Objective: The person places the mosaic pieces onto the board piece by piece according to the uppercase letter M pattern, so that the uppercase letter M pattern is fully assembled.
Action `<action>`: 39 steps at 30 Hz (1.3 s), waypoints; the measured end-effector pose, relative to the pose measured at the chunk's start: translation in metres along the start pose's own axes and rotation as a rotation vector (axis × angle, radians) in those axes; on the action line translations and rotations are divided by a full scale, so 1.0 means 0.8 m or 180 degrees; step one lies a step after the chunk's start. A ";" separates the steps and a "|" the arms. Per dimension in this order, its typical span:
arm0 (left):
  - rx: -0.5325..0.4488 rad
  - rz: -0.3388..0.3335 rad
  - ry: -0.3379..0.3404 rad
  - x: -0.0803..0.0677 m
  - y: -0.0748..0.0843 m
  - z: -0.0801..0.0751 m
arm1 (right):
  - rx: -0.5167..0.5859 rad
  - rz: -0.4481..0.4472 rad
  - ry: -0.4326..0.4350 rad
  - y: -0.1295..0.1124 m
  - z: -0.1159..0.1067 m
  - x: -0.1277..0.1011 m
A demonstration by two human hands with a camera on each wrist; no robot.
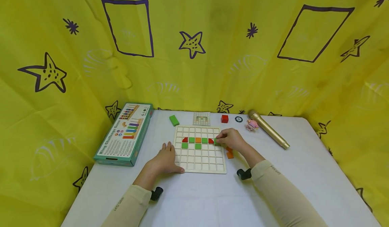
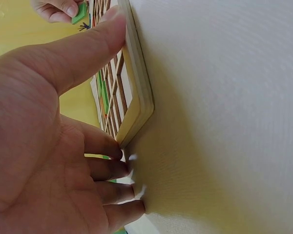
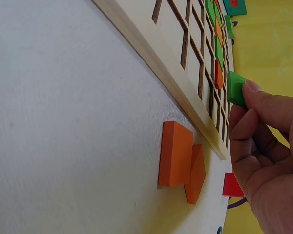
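Note:
A light wooden grid board (image 1: 200, 161) lies on the white table. One row of its cells holds red quarter-round, green and orange tiles (image 1: 198, 140); two green tiles (image 1: 184, 145) sit just below. At the board's near left corner is my left hand (image 1: 164, 161), its thumb resting on the edge and its extended fingers touching the table alongside. My right hand (image 1: 234, 140) pinches a green square tile (image 3: 236, 89) between thumb and fingers, over the right end of the tiled row. Orange tiles (image 3: 176, 153) lie beside the board's right edge, beneath that hand.
A Ring Challenge Game box (image 1: 123, 136) lies at the left. Behind the board are a green block (image 1: 174, 120), a small grid pattern card (image 1: 201, 118), a red cube (image 1: 224, 119) and a dark round disc (image 1: 238, 119). Further right lie a pink toy (image 1: 252, 125) and a gold microphone (image 1: 270, 131).

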State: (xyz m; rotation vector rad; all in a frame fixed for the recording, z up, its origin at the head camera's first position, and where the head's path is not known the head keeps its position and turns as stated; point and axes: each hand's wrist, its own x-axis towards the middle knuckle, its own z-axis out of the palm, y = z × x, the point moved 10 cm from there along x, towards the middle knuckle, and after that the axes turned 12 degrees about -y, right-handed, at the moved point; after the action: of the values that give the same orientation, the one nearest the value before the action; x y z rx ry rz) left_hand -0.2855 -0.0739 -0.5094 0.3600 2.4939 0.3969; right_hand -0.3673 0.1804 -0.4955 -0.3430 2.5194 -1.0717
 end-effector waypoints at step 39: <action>0.0009 -0.0025 -0.0014 0.002 -0.001 0.000 | -0.0038 0.0221 -0.0483 -0.007 0.035 0.011</action>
State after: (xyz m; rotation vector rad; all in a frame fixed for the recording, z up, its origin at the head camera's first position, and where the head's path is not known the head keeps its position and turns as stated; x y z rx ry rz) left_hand -0.2869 -0.0740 -0.5110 0.3516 2.4912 0.3890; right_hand -0.3630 0.1556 -0.5114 -0.3248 2.3862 -0.9670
